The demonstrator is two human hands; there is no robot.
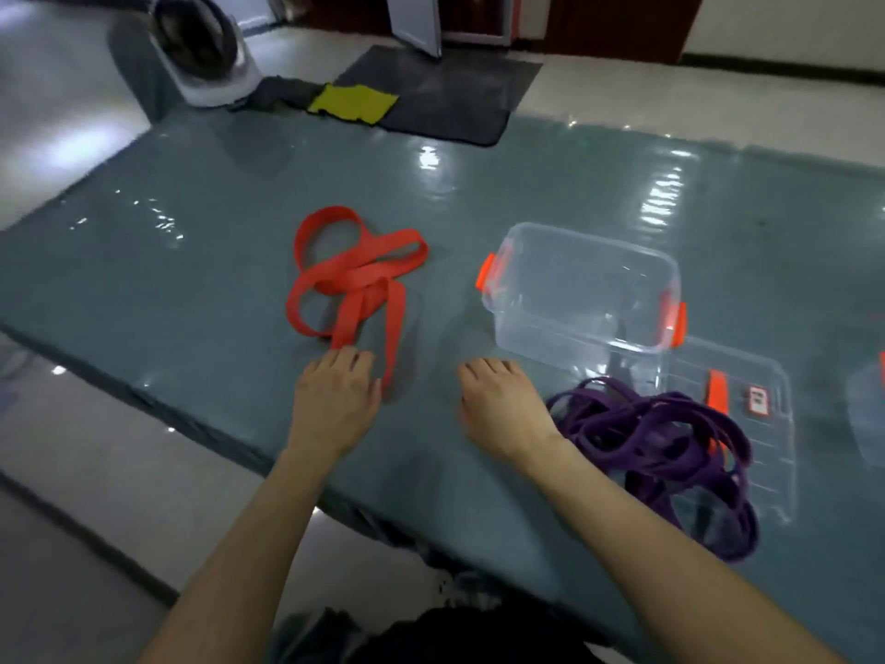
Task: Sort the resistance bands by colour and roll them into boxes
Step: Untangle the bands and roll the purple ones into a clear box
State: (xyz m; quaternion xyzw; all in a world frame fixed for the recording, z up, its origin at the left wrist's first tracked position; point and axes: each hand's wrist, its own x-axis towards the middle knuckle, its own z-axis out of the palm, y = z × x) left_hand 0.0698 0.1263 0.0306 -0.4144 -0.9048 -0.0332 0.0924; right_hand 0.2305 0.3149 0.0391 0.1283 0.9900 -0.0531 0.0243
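Both hands flat, holding nothing: left hand [335,400] touching the red band [354,275] at 11 o'clock, right hand [503,404] on the mat [191,280]. Band looks limp and light; I'd pinch its near end and roll.

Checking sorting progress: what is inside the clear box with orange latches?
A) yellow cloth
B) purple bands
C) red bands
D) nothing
D: the clear box is see-through and empty; the red bands lie on the mat to its left, and the purple bands sit heaped in front of it.
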